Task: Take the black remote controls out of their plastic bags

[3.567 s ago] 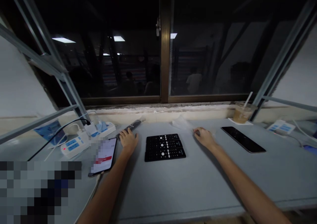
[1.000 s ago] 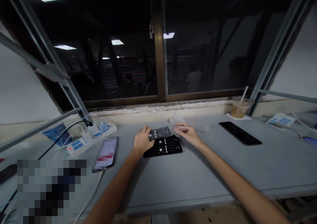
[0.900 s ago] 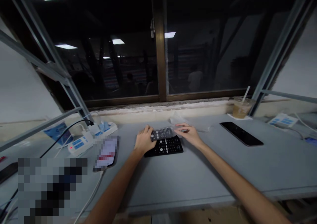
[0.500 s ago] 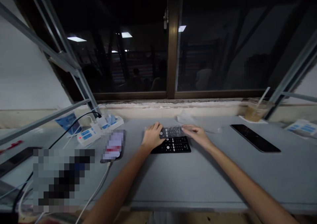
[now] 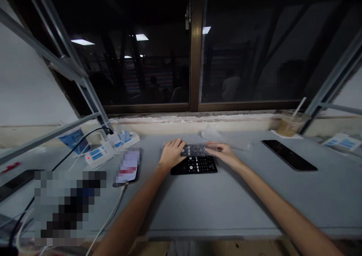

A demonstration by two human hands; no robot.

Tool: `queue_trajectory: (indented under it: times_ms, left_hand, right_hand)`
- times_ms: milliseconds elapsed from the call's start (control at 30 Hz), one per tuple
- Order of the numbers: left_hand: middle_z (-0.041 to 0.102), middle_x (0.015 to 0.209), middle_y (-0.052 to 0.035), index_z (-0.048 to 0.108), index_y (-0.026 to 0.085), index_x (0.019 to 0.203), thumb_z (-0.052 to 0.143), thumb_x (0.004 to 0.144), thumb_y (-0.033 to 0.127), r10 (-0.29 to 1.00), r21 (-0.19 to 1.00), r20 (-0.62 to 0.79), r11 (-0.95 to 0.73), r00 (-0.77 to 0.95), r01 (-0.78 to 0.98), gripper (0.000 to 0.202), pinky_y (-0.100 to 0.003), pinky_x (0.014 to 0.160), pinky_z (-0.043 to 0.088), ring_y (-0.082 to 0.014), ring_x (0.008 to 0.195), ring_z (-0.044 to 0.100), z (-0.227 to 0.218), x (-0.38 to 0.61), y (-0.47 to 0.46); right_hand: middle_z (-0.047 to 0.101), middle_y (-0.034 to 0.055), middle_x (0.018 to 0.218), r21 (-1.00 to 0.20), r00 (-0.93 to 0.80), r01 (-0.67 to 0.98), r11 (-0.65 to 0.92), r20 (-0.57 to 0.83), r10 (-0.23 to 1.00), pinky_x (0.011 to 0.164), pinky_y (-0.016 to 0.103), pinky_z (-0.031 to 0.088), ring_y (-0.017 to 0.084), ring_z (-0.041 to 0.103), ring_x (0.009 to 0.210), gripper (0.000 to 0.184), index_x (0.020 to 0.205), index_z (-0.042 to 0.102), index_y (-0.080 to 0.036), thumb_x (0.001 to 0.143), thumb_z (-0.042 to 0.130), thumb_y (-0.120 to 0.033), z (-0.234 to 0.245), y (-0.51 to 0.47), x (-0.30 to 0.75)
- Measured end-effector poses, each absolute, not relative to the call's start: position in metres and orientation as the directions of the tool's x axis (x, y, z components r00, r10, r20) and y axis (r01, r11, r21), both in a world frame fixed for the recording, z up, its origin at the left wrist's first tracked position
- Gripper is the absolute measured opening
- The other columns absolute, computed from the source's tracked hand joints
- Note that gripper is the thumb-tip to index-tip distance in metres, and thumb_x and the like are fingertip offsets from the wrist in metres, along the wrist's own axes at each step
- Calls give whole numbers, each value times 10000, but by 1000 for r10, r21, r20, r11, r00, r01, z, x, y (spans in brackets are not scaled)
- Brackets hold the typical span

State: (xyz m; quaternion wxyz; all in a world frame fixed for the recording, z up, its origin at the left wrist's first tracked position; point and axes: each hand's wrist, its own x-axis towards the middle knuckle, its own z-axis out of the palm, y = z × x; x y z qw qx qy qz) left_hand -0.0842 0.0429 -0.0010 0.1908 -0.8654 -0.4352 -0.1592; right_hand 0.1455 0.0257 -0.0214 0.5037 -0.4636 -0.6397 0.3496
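A black remote control in a clear plastic sleeve [image 5: 194,150] lies sideways between my two hands. My left hand [image 5: 173,153] is closed over its left end. My right hand [image 5: 222,153] pinches its right end, thumb and fingers together on the plastic. Just below, nearer to me, a bare black remote control [image 5: 195,167] with white and grey buttons lies flat on the table. Another remote's edge may show above it, but the wrapped one partly covers that area. My left fingers hide the left ends.
Crumpled clear plastic [image 5: 212,133] lies behind my hands on the grey table [image 5: 215,207]. To the left are a charging phone [image 5: 128,167], a power strip [image 5: 100,154] and cables. On the right lie a dark phone [image 5: 288,155] and a drink cup with straw [image 5: 291,124].
The wrapped remote has come slightly nearer and covers more of the bare remotes below it. Both hands keep their hold. The whole view has shifted a little.
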Motion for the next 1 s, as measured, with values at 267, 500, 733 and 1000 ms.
queue_trajectory:
  times_ms: [267, 500, 733, 1000]
  left_hand:
    - [565, 974, -75, 551, 206, 981, 481, 809, 333, 730, -152, 511, -444, 454, 883, 225, -336, 813, 334, -230, 932, 499, 9, -106, 52]
    - [573, 926, -52, 598, 198, 798, 347, 878, 406, 818, 158, 553, -286, 155, 945, 335, -270, 775, 375, -175, 889, 525, -2, -116, 59]
    - [622, 865, -49, 598, 212, 742, 168, 915, 376, 903, 482, 396, -50, -166, 875, 491, -292, 678, 391, -184, 811, 578, -11, -127, 63]
    - [637, 777, -85, 567, 192, 777, 284, 879, 396, 939, 372, 327, -22, -109, 928, 363, -314, 671, 419, -218, 790, 605, -6, -119, 62]
  right_hand:
    - [652, 71, 1020, -944, 37, 169, 282, 292, 956, 794, 343, 478, 216, 589, 949, 297, 857, 685, -204, 633, 675, -398, -19, 31, 154]
    - [650, 12, 816, -959, 294, -134, 249, 202, 934, 521, 274, 510, 180, 654, 674, 316, 883, 524, -238, 722, 515, -510, -26, 42, 169]
    - [503, -60, 485, -955, 438, -208, 210, 101, 893, 382, 253, 449, 117, 494, 366, 256, 790, 497, -247, 722, 484, -493, -30, 46, 176]
    - [591, -16, 566, -980, -55, -184, 72, 83, 995, 334, 219, 404, 104, 511, 366, 287, 893, 594, -194, 723, 539, -419, -14, 23, 146]
